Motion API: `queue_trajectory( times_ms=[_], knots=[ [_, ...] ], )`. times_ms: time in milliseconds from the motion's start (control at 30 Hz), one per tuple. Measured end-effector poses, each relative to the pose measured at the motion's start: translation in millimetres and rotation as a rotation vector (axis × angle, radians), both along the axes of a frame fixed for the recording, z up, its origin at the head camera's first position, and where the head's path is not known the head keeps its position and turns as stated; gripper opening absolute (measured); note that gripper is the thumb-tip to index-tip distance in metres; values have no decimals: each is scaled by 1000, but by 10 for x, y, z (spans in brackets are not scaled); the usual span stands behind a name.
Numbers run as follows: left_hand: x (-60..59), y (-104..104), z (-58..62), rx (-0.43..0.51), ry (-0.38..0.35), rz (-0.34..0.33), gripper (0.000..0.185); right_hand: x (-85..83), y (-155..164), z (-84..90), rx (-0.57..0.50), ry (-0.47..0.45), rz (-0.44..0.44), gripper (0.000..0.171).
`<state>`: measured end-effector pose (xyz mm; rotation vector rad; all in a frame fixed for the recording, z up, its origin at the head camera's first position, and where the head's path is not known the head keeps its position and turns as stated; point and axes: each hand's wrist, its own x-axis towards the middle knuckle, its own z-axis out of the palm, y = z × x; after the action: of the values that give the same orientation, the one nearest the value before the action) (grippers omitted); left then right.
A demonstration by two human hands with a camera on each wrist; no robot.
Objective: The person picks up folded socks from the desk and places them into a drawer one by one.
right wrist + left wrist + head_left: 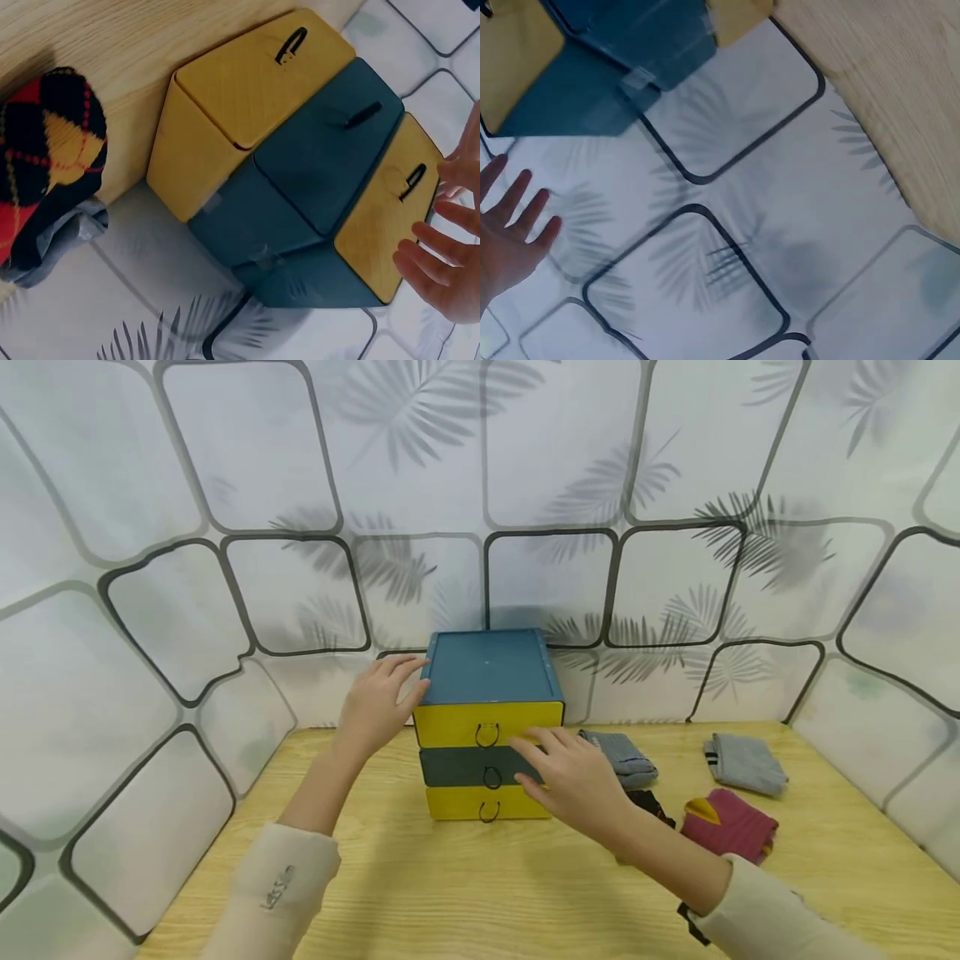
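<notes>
A small drawer cabinet with a blue top (487, 668) stands on the wooden table. Its top drawer (450, 724) and bottom drawer (453, 804) are yellow, and the middle drawer (453, 767) is dark teal. Each closed front carries a black loop pull. My left hand (381, 703) is at the cabinet's upper left edge, fingers extended; contact cannot be told. In the left wrist view, that hand (514, 232) shows spread fingers. My right hand (573, 777) hovers before the cabinet's right side, fingers loosely bent and holding nothing. The right wrist view shows its fingers near the top drawer's loop pull (414, 182).
Right of the cabinet lie a folded grey-blue cloth piece (621, 758), a folded grey one (746, 764) and a maroon one with yellow (731, 825). A black argyle knit piece (56, 142) is partly hidden by my right arm in the head view. Patterned curtain (420, 585) surrounds the table.
</notes>
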<state>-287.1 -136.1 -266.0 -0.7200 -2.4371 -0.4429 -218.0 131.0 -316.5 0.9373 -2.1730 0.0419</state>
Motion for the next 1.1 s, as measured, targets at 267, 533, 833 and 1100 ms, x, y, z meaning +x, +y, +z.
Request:
queue_trajectory(
  times_ms=[267,533,833,1100],
  knots=[
    [-261,-165,-7,-15,-403,11,58,-230,-200,-147,41,232,-31,33],
    [-323,-170,-25,21,-508,-85,57,-364,-306,-226,63,364,8,14],
    [-371,-132,-13,-64,-508,-30,58,-438,-358,-215,10,432,36,36],
    [-357,-119,-2,-79,-530,-7,58,-445,-356,-186,-11,455,64,35]
  ],
)
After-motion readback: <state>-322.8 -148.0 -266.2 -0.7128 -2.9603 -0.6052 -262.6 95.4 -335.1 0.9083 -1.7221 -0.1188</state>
